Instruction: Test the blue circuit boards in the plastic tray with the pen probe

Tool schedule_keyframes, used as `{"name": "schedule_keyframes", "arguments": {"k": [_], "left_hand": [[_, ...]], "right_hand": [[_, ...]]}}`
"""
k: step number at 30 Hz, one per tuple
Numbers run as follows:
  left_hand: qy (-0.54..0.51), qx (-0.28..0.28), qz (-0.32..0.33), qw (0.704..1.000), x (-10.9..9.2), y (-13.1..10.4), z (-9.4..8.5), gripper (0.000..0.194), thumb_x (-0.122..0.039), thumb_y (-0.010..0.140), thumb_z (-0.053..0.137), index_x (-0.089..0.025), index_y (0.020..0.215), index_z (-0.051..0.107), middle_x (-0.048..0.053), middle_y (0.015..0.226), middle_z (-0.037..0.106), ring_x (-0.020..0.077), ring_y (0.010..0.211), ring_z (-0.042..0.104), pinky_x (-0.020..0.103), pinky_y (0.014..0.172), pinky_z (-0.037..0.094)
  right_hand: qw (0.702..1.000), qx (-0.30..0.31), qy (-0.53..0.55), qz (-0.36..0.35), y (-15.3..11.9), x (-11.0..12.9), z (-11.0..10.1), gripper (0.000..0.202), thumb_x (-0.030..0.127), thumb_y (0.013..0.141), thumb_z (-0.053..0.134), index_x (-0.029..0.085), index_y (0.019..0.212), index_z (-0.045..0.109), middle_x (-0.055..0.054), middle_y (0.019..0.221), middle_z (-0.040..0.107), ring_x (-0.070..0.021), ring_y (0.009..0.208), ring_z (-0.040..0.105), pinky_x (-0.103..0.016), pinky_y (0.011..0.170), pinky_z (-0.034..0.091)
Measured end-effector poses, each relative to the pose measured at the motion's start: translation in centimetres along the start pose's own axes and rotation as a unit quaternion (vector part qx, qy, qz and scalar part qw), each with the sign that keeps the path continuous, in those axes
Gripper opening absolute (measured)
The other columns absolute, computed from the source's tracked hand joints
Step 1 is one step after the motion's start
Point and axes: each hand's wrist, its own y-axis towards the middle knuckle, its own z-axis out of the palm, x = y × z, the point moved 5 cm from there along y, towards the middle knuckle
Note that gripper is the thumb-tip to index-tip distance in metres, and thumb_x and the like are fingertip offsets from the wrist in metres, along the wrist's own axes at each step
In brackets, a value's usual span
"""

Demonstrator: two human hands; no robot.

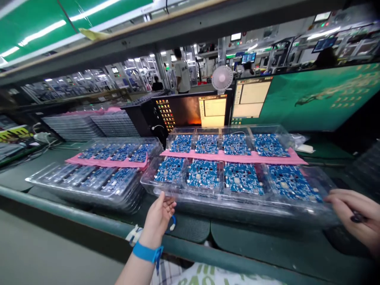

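Note:
A clear plastic tray (237, 209) holding two rows of blue circuit boards (242, 178) lies in front of me, with a pink strip (231, 156) across its middle. My left hand (158, 215), with a blue wrist strap, grips the tray's near left corner. My right hand (354, 215) touches the tray's near right corner, and a small dark object sits between its fingers. The tray rests on a stack of similar trays.
A second stack of clear trays (97, 186) with blue boards and a pink strip stands to the left. Two monitors (208, 109) and a small white fan (222, 78) stand behind. More empty tray stacks (89, 124) sit far left. The bench's green front rail (89, 215) runs below. A person stands far off.

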Motion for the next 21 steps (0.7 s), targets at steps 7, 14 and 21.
{"name": "schedule_keyframes", "arguments": {"k": [7,14,21], "left_hand": [[0.018,0.001,-0.007,1.000,-0.2,0.2,0.4,0.025,-0.031,0.082,0.048,-0.012,0.067,0.052,0.006,0.061,0.061,0.0119,0.050,0.057,0.019,0.044,0.041],[0.014,0.015,-0.004,1.000,0.5,0.0,0.4,0.026,-0.038,0.077,0.053,-0.013,0.069,0.052,0.005,0.063,0.061,0.0112,0.050,0.056,0.019,0.044,0.041],[0.019,0.030,0.001,0.999,0.6,0.2,0.3,0.029,-0.041,0.075,0.056,-0.013,0.067,0.051,0.005,0.065,0.061,0.0110,0.051,0.057,0.019,0.043,0.040]], "right_hand": [[0.998,-0.010,0.041,-0.036,0.5,2.8,-1.4,0.008,0.029,0.076,0.049,0.025,0.071,0.054,0.000,0.079,0.055,-0.0187,0.070,0.055,-0.029,0.064,0.044],[0.997,-0.040,0.051,-0.030,1.0,2.2,-0.8,0.013,0.026,0.076,0.047,0.019,0.069,0.056,-0.003,0.077,0.056,-0.0183,0.072,0.055,-0.027,0.068,0.042],[0.997,-0.053,0.045,-0.018,0.6,2.0,-0.8,0.018,0.028,0.076,0.047,0.016,0.068,0.057,-0.005,0.076,0.057,-0.0183,0.072,0.055,-0.026,0.069,0.043]]}}
